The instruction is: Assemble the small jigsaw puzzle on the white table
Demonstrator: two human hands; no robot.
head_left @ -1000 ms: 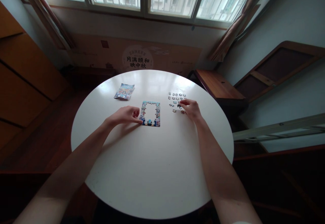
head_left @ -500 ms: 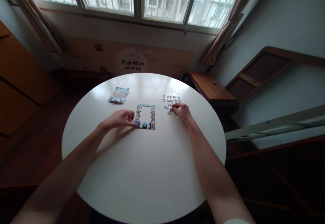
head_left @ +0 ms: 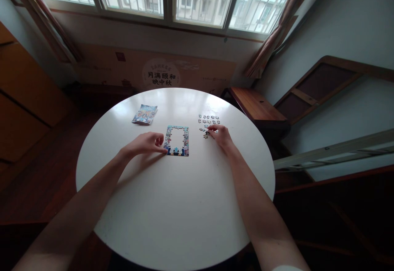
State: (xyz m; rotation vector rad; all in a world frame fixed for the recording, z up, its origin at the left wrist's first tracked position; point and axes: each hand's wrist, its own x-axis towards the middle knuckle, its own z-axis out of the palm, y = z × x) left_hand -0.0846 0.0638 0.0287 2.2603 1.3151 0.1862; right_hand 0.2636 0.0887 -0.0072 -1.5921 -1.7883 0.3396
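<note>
A partly assembled jigsaw puzzle (head_left: 186, 140) lies flat on the white round table (head_left: 181, 205). Its colourful border surrounds a bare white rectangle, with several pieces joined along the near side. My left hand (head_left: 147, 143) has curled fingers, and its thumb presses at the puzzle's near left corner. Over the loose jigsaw pieces (head_left: 208, 121) at the right is my right hand (head_left: 220, 135), thumb and fingertips pinched on a dark jigsaw piece (head_left: 207, 132). That hand covers part of the nearest loose pieces.
A crumpled printed packet (head_left: 144, 114) lies at the table's far left. Beyond the right edge of the table stands a wooden bench or low table (head_left: 257, 103). A barred window (head_left: 200, 0) is in the wall ahead.
The view has swung slightly, shifting everything to the left in the picture. My right hand has drawn a little nearer with the dark piece; my left stays at the puzzle's corner.
</note>
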